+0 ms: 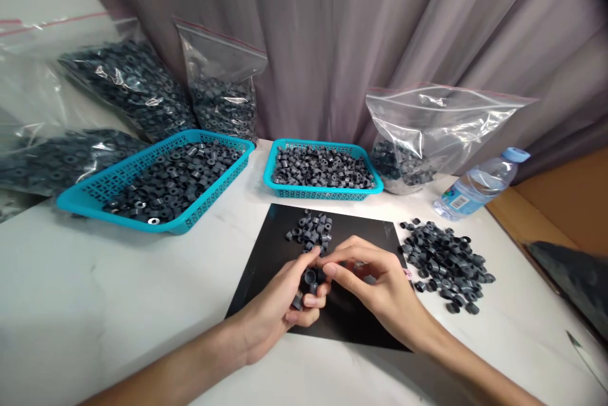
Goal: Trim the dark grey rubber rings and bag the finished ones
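Observation:
My left hand [289, 292] is cupped over a black mat [351, 323], its fingers curled round several small dark grey plastic caps [311, 277]. Close against it, my right hand [368, 266] has thumb and index finger pinched together at the left fingertips. Whatever sits in that pinch is too small or too hidden to name. Just beyond the hands, a small heap of grey ring-shaped pieces [311, 228] lies on the mat. To the right of the mat, a larger pile of dark caps [446, 263] is spread on the white table [156, 304].
Two blue plastic baskets, one at left [185, 225] and one at centre [327, 193], hold many grey pieces. Zip bags of pieces stand behind at left [223, 102] and right [403, 159]. A water bottle [479, 184] stands tilted in view near a cardboard box [565, 203].

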Available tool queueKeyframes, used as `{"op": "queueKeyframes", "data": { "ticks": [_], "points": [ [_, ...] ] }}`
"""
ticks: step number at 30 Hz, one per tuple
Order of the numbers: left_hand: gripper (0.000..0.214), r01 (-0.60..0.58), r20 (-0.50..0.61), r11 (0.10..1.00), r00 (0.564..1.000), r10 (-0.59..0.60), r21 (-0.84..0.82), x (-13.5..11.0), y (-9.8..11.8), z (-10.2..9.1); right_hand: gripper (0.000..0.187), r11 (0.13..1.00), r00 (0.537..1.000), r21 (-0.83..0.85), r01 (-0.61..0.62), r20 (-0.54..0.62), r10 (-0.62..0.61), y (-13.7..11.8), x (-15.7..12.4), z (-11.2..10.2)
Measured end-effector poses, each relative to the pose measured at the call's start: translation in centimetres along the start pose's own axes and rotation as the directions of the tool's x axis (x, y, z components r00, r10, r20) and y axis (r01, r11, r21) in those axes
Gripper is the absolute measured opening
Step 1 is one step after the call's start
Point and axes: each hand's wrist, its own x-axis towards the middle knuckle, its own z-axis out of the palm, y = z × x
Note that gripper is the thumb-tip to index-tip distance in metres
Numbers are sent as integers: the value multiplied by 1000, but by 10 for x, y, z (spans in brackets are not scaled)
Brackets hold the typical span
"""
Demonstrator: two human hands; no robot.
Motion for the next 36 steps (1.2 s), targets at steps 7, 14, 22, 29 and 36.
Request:
{"op": "queueKeyframes", "data": {
  "ticks": [7,14,22,29,36],
  "points": [
    [19,-51,-34,999,998,52,13,0,-3,-1,15,996,997,-60,60,45,-57,1,-3,4],
    [25,-81,-34,996,996,82,43,0,-3,-2,17,988,994,-108,112,15,-111,-5,-4,-3],
    [25,-39,-183,997,982,51,68,1,-5,3,16,943,954,-196,268,188,-233,-17,-5,-10],
    [21,-67,-34,996,997,70,65,2,-4,0,22,954,965,-182,240,156,-213,-19,-4,-10],
    [33,-83,34,996,996,82,42,4,2,-2,16,972,988,-193,136,-51,-148,-9,2,-18]
  ]
}}
